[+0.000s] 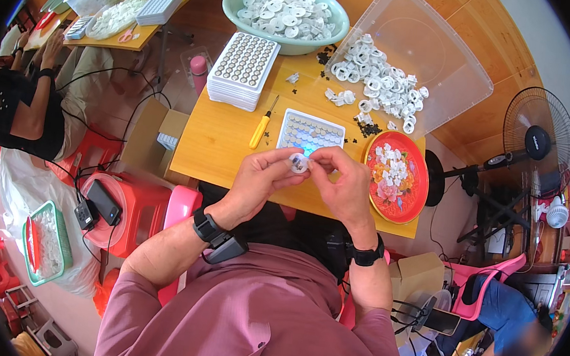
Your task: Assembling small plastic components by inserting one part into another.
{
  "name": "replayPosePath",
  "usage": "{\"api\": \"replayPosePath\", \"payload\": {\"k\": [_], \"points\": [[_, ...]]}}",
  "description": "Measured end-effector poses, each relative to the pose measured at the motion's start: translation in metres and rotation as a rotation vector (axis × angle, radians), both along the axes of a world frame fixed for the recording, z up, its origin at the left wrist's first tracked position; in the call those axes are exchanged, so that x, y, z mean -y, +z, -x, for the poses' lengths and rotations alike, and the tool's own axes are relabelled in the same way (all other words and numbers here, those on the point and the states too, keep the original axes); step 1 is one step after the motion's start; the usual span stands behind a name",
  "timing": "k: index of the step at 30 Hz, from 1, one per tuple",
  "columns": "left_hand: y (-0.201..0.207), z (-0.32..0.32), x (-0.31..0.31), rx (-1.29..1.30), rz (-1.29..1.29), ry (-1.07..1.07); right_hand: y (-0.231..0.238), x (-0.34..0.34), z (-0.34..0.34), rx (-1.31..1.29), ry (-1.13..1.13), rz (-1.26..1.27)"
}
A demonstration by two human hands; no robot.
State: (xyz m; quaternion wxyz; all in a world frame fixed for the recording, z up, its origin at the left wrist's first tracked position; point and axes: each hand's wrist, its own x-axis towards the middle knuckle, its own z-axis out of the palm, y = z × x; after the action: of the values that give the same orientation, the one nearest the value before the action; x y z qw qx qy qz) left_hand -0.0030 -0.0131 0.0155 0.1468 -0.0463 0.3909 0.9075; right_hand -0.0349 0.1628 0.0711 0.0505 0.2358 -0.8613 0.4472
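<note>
At the table's [225,129] 6 o'clock edge, left hand [263,174] and right hand [340,181] pinch a part [298,163]; slack pressure could drop it onto the tray [317,118], 12 o'clock.

Bright, fairly even light is covering the surface [225,129], while bluish glare is tinting the white tray [311,134]. Fisheye distortion is bending edges toward a black rim; heavy blur is masking a seated person's head [525,340].

My left hand [256,179]: thumb and fingers pinched | my right hand [346,189]: pinched likewise, close beside left | my forearms [169,241]: bare, angled inward
</note>
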Motion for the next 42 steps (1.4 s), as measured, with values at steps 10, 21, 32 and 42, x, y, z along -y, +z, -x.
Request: {"api": "replayPosePath", "payload": {"k": [10,21,32,42], "points": [[-0.002,0.001,0.002,0.003,-0.186,-0.064,0.005,-0.001,0.001,0.052,-0.066,0.073],[0.001,0.000,0.004,0.041,-0.241,-0.063,0.007,0.004,0.000,-0.168,0.010,0.036],[0.000,0.001,0.002,0.068,-0.248,-0.044,0.001,0.008,0.000,-0.190,-0.010,0.044],[-0.001,0.001,0.003,0.063,-0.261,-0.025,-0.005,0.007,0.001,-0.208,0.014,0.054]]}}
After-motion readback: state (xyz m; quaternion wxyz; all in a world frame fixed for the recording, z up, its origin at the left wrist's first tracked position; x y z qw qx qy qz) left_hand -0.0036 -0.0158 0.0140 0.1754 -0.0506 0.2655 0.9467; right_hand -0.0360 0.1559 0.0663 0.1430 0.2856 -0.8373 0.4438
